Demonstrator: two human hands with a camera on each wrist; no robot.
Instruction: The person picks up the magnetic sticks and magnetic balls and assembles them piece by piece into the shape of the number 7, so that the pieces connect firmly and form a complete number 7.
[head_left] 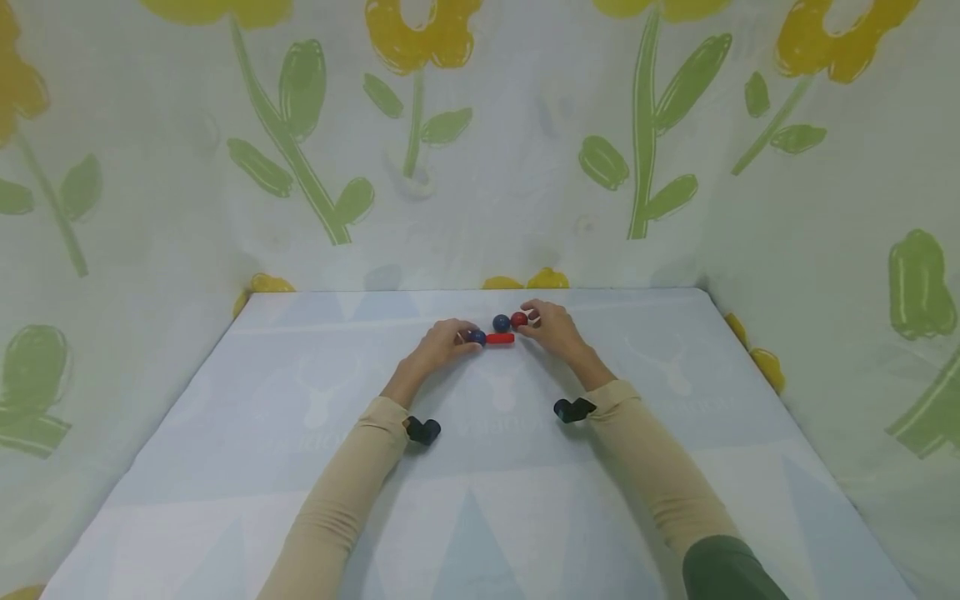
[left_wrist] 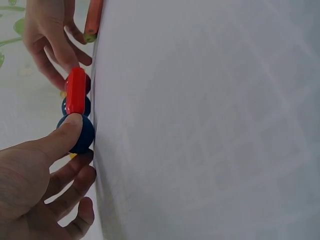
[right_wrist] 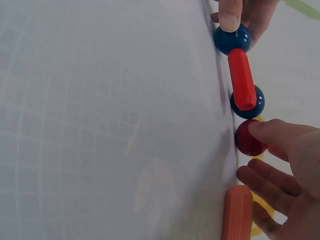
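My left hand (head_left: pixel 444 343) pinches a dark blue ball (left_wrist: pixel 86 136) between thumb and fingers. A short red rod (head_left: pixel 500 338) extends from this ball toward the right, its end touching or close to it. Behind the rod sits a second blue ball (head_left: pixel 501 322). Beside that one is a dark red ball (right_wrist: pixel 250 137), which my right hand (head_left: pixel 553 327) holds with the thumb on it and fingers behind. Whether the second blue ball touches the rod or the red ball, I cannot tell.
An orange-red bar (right_wrist: pixel 237 214) lies near the right hand's fingers, hidden in the head view. All this is toward the far edge of the pale patterned table (head_left: pixel 502 450). Flower-printed cloth (head_left: pixel 510 208) rises behind and at both sides.
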